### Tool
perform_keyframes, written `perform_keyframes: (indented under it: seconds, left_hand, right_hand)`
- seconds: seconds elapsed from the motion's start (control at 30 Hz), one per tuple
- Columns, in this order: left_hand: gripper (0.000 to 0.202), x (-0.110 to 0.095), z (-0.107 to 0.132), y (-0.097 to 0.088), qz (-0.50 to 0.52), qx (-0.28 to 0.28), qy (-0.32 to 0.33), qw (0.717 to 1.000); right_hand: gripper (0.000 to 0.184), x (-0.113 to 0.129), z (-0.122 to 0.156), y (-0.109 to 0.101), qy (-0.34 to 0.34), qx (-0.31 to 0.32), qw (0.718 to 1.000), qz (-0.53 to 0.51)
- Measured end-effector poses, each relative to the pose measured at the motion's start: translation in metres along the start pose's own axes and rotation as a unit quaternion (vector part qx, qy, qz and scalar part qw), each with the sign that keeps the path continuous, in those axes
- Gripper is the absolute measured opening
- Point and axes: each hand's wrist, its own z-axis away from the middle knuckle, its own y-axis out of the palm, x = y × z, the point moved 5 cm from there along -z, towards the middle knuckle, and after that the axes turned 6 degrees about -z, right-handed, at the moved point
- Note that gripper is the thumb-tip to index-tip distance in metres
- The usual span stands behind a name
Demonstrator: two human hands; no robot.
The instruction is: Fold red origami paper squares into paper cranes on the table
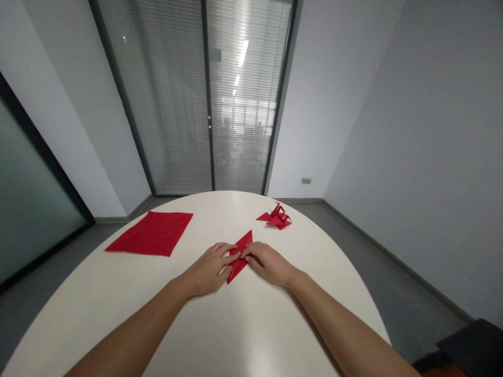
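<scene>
A folded piece of red paper (238, 266), long and pointed at both ends, lies on the table between my hands. My left hand (210, 269) rests at its left side, fingers spread and fingertips touching the paper. From the right, my right hand (269, 262) has its fingers bent together at the paper's middle, gripping or pressing a fold there. The fingertips cover part of the paper, so the exact fold is hidden.
A round white table (251, 324) bears it all. Flat red paper (153, 235) lies at the far left, and red folded origami figures (278, 219) sit at the far right. A dark object (475, 345), perhaps a chair, stands beyond the table's right edge.
</scene>
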Motion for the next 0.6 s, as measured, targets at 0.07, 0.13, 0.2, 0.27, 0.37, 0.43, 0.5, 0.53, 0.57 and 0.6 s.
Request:
perform_keyframes:
  seconds: [0.07, 0.13, 0.2, 0.27, 0.37, 0.43, 0.5, 0.53, 0.57, 0.6]
  left_hand:
    - [0.050, 0.000, 0.000, 0.001, 0.001, 0.004, 0.002, 1.000]
    - [0.050, 0.000, 0.001, 0.002, 0.005, 0.006, 0.001, 1.000]
    - [0.049, 0.000, 0.001, 0.002, 0.011, 0.001, 0.001, 1.000]
    - [0.049, -0.001, 0.001, 0.001, 0.016, -0.008, 0.004, 1.000]
    - [0.048, -0.004, 0.000, -0.001, 0.019, -0.022, 0.020, 0.999]
    - [0.047, -0.006, -0.001, -0.003, 0.023, -0.034, 0.031, 0.999]
    - [0.045, -0.008, -0.001, -0.005, 0.025, -0.042, 0.038, 0.998]
    - [0.044, -0.009, -0.002, -0.006, 0.024, -0.044, 0.040, 0.998]
    - [0.042, -0.011, -0.002, -0.007, 0.021, -0.045, 0.042, 0.998]
    - [0.040, -0.012, -0.003, -0.009, 0.019, -0.044, 0.044, 0.998]
  right_hand:
    - [0.016, -0.003, -0.001, 0.000, 0.017, -0.011, 1.000, -0.002]
    - [0.013, -0.006, -0.002, 0.001, 0.033, -0.023, 0.999, -0.009]
    - [0.015, -0.010, -0.002, 0.002, 0.042, -0.035, 0.998, -0.025]
    - [0.021, -0.013, -0.002, 0.004, 0.043, -0.045, 0.997, -0.047]
    - [0.028, -0.018, -0.003, 0.007, 0.040, -0.060, 0.995, -0.075]
    - [0.031, -0.021, -0.003, 0.008, 0.041, -0.068, 0.993, -0.081]
    - [0.032, -0.023, -0.003, 0.009, 0.042, -0.075, 0.994, -0.072]
    - [0.033, -0.023, -0.003, 0.009, 0.041, -0.078, 0.994, -0.064]
    - [0.033, -0.023, -0.003, 0.008, 0.039, -0.080, 0.995, -0.056]
    - [0.033, -0.023, -0.003, 0.008, 0.037, -0.081, 0.995, -0.047]
